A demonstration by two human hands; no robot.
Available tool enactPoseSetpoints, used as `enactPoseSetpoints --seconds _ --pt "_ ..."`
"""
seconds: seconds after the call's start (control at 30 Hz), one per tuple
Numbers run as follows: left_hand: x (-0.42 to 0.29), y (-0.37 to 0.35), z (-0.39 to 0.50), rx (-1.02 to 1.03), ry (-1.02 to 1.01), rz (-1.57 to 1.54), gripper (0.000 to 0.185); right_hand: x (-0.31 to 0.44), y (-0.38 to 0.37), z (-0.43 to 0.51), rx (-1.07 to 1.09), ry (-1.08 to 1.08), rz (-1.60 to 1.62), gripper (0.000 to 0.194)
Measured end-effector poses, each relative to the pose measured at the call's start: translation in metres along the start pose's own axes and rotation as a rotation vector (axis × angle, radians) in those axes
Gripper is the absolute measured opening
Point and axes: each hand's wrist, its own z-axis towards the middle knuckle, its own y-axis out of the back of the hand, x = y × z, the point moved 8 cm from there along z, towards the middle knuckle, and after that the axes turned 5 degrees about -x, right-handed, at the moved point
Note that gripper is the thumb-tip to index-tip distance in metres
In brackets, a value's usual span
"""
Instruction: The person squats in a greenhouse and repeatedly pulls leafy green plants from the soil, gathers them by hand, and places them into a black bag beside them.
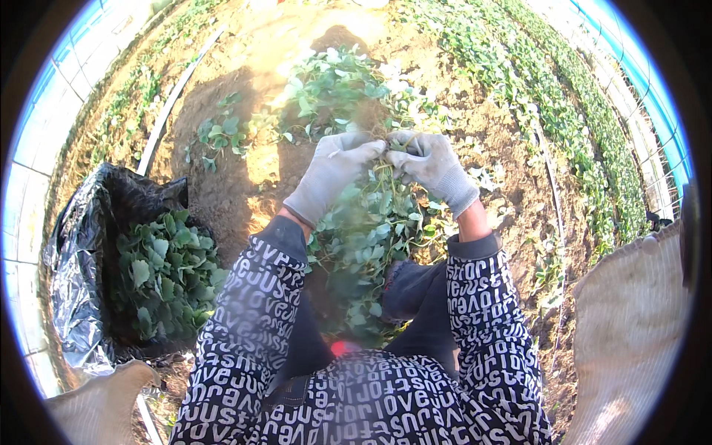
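Note:
Both hands wear pale grey knit work gloves and meet in front of my body, above a pile of leafy plants. My left hand (339, 175) has thumb and fingers pinched at the roots of a small plant. My right hand (433, 164) closes around the same leafy seedling (399, 146), which looks like a strawberry plant; a green leaf shows between its fingers. Thin stems hang below the two hands. Beneath them lies a heap of loose plants (370, 222) with green leaves and trailing runners, partly blurred by a smear across the view. Some fingertips are hidden.
At the left, a container lined with black plastic (92, 267) holds bundled green plants (169, 272). More plants (334, 83) lie ahead on bare soil (217, 167). Planted rows (534, 83) run along the right. A pale hose or pipe (172, 105) crosses the left ground.

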Motion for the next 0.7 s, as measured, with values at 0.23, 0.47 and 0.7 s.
enactPoseSetpoints --seconds 0.23,0.47,0.7 --pt "0.013 -0.006 0.005 -0.05 0.07 -0.097 0.013 -0.004 0.01 0.006 -0.095 0.072 -0.269 0.027" --pt "-0.027 -0.014 0.003 0.07 -0.834 0.905 0.034 0.001 0.021 0.004 -0.091 -0.063 -0.15 0.032" --pt "-0.014 -0.006 0.015 0.105 -0.598 0.309 0.019 -0.005 0.061 0.003 -0.228 -0.044 0.01 0.026"
